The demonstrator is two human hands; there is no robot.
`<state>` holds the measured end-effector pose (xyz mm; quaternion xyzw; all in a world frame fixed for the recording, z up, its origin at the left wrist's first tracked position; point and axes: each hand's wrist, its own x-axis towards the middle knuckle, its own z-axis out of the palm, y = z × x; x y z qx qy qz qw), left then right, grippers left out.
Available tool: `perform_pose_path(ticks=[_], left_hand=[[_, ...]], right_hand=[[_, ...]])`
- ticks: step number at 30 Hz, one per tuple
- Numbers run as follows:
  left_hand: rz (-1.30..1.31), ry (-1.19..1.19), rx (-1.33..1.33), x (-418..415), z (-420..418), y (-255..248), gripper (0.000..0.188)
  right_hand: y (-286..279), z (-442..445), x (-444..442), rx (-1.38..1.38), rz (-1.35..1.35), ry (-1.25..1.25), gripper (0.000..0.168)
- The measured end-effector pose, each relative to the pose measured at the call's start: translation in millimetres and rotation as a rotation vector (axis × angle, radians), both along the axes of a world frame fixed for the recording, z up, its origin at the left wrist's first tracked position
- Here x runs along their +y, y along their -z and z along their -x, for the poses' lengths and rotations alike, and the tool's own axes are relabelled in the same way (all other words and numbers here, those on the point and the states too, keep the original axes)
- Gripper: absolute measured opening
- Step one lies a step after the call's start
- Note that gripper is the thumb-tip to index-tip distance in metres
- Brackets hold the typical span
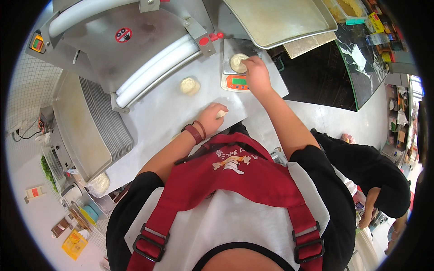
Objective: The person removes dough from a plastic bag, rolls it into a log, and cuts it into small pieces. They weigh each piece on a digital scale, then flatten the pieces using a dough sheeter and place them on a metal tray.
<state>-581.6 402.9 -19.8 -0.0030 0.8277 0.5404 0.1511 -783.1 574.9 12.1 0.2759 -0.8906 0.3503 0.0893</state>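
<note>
A round lump of pale dough (238, 63) lies on the steel plate of a digital kitchen scale (234, 82). The fingertips of my right hand (258, 75) touch its right edge; whether they grip it cannot be told. Lower down, my left hand (212, 117) is closed around a small piece of dough (221, 114), part of which shows between thumb and fingers. Another dough lump (189, 86) sits on the metal worktable (162, 111), left of the scale. A bit of pale dough shows behind my left wrist, mostly hidden.
A dough sheeter with white rollers (159, 69) stands at the back left, beside a stack of metal trays (98, 125). A large baking tray (281, 20) overhangs the back right, near a black marble-patterned panel (359, 67). A person in black (369, 172) bends at the right.
</note>
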Motion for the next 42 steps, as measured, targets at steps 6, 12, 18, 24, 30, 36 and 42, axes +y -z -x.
perform_pose_path(ticks=[6,12,18,24,30,36,42], left_hand=[[0.028,-0.103,0.189,6.4,-11.3,8.3,0.058],[0.092,-0.045,0.211,7.0,-10.3,8.0,0.057],[-0.122,-0.148,-0.084,6.6,-0.1,-3.8,0.032],[0.041,-0.023,0.181,5.2,-17.7,-16.8,0.038],[0.258,-0.132,0.344,1.9,-0.7,-21.8,0.05],[0.183,-0.031,0.153,-1.5,3.3,-4.3,0.04],[0.074,-0.154,0.18,4.6,-8.5,4.8,0.042]], right_hand=[[-1.3,-122.6,1.8,-0.514,-0.066,-0.176,0.023],[-1.9,-132.9,-5.0,-0.461,-0.096,-0.236,0.017],[-1.0,-127.0,-7.6,-0.245,-0.016,-0.153,0.013],[13.2,-64.3,28.4,-0.561,0.142,0.246,0.023],[-48.1,-7.5,7.0,-0.635,0.177,0.306,0.024],[7.2,17.4,-4.1,0.063,-0.107,-0.062,0.012],[-17.8,-53.1,19.6,-0.351,0.055,-0.037,0.032]])
